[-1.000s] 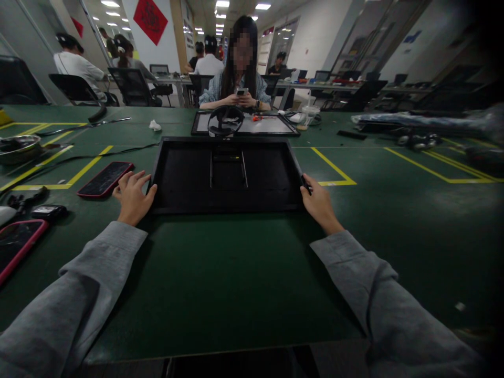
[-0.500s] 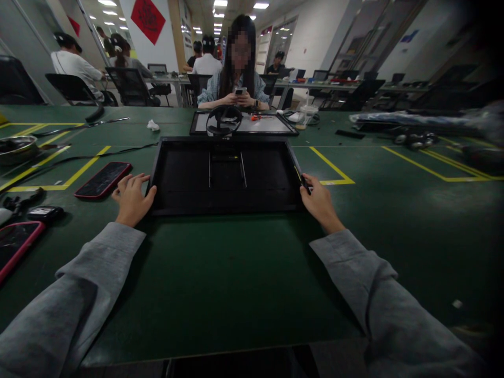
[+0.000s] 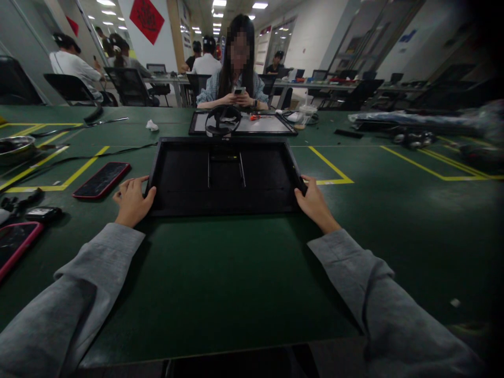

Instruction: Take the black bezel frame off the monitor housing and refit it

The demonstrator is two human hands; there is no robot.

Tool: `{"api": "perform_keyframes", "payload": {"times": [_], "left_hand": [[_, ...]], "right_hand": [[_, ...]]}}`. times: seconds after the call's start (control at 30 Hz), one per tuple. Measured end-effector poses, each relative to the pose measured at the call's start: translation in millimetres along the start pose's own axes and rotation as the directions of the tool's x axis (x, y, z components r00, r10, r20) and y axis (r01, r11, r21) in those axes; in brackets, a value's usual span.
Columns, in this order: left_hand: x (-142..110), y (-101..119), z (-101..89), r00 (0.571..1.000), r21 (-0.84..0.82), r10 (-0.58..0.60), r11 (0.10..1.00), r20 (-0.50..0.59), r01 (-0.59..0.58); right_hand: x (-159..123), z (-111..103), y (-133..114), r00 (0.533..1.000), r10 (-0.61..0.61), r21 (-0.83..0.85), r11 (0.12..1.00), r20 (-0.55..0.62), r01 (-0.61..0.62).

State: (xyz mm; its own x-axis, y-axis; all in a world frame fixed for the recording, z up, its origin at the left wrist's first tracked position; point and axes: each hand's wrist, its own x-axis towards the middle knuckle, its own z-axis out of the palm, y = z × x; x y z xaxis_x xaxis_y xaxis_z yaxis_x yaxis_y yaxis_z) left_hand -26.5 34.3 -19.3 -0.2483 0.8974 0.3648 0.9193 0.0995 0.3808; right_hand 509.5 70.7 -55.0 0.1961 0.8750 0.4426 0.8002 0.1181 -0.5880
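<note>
A black monitor back shell (image 3: 185, 178) lies flat on the green table, hollow side up, with a raised bracket in its middle. My left hand (image 3: 132, 202) rests at the shell's near left corner. Its fingers lie flat and apart on the table and its thumb touches the shell's edge. My right hand (image 3: 313, 202) is at the near right corner, fingers curled round the shell's right edge. A small dark object sticks out past the fingertips; I cannot make it out. Both sleeves are grey.
A red-cased phone (image 3: 101, 180) lies left of the shell, another phone (image 3: 16, 247) and a small black device (image 3: 43, 213) nearer left. A second panel (image 3: 268, 125) with a black ring stand (image 3: 223, 119) lies behind. A seated person (image 3: 236, 79) faces me. A metal bowl (image 3: 13, 147) stands far left.
My right hand has slid slightly toward me along the shell's right edge and closed more on it. The left hand has stayed put.
</note>
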Motion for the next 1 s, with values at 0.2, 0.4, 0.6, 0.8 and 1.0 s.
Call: {"api": "perform_keyframes", "payload": {"times": [0.2, 0.4, 0.6, 0.8, 1.0], "left_hand": [[0, 1, -4.0, 0.997, -0.049, -0.020, 0.999, -0.077, 0.016], [-37, 57, -31.8, 0.888, 0.019, 0.309, 0.946, -0.340, -0.322], [-75, 94, -12.7, 0.706, -0.076, 0.690, 0.722, 0.158, -0.688], [-75, 88, -2.3, 0.588, -0.123, 0.717, 0.667, 0.374, -0.735], [-76, 89, -3.5, 0.650, -0.026, 0.723, 0.673, 0.235, -0.739]], "right_hand": [[-3, -11, -22, 0.997, -0.066, -0.063, 0.996, -0.050, 0.063], [-37, -32, -111, 0.958, -0.276, -0.166, 0.951, -0.079, 0.260], [-77, -4, -149, 0.711, -0.597, 0.083, 0.784, 0.370, 0.615], [-80, 9, -141, 0.572, -0.607, 0.167, 0.752, 0.551, 0.638], [-77, 4, -144, 0.669, -0.571, 0.117, 0.795, 0.476, 0.595]]}}
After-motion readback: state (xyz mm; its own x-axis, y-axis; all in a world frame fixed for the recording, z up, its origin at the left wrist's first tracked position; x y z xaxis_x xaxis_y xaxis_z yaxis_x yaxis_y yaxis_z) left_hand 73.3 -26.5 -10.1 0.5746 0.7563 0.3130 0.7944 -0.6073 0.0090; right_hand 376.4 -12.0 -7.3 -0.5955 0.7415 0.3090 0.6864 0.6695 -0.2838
